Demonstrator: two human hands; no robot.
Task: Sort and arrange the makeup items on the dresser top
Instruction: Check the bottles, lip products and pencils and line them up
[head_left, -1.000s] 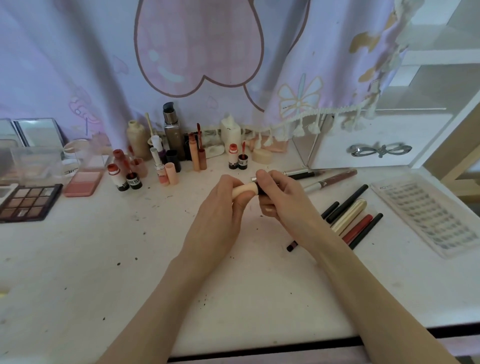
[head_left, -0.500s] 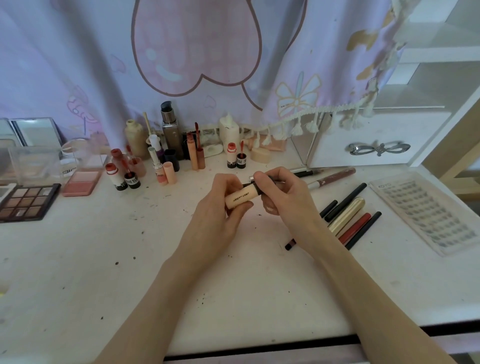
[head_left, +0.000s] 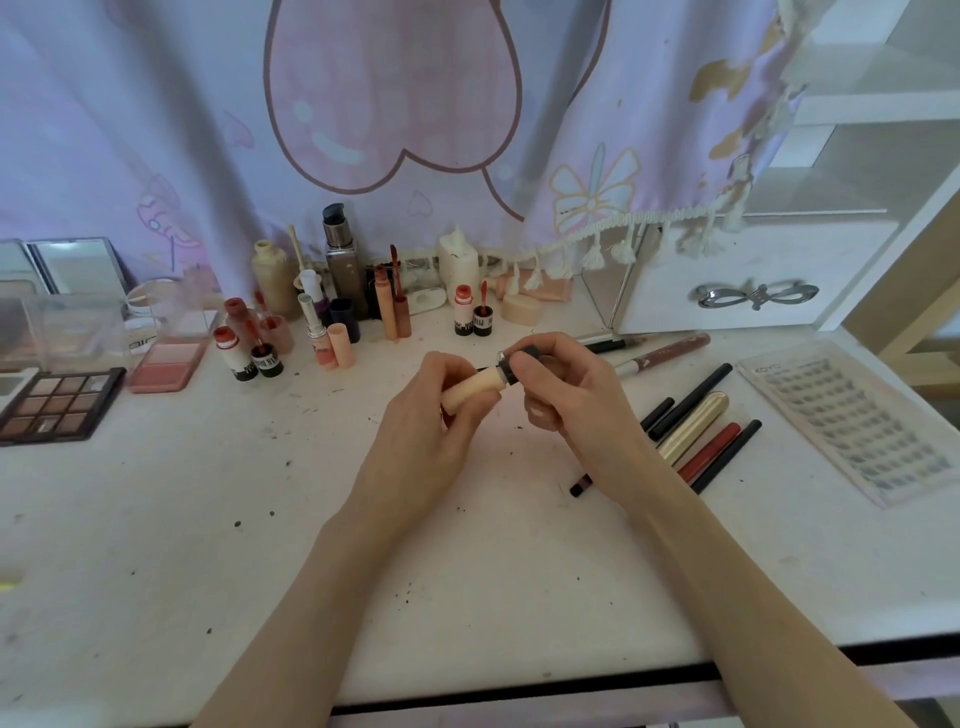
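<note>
Fingers (head_left: 470, 400) of the left hand (head_left: 431, 441) curled round a cream concealer tube (head_left: 475, 388), right hand (head_left: 566, 389) pinching its dark cap (head_left: 519, 361), both held above the bench (head_left: 467, 597) in front of the upright bottles. Tube turned since half a second ago, printed label now hidden. Probably screwing it shut before standing it among the rest.

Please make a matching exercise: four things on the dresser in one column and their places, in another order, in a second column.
1. cream tube
2. eyeshadow palette
3. lash tray
4. gold tube

A. far right of the dresser top
B. among the pencils
C. left edge, lying flat
D. held in both hands

Pairs: 1-D, 2-C, 3-A, 4-B
</note>
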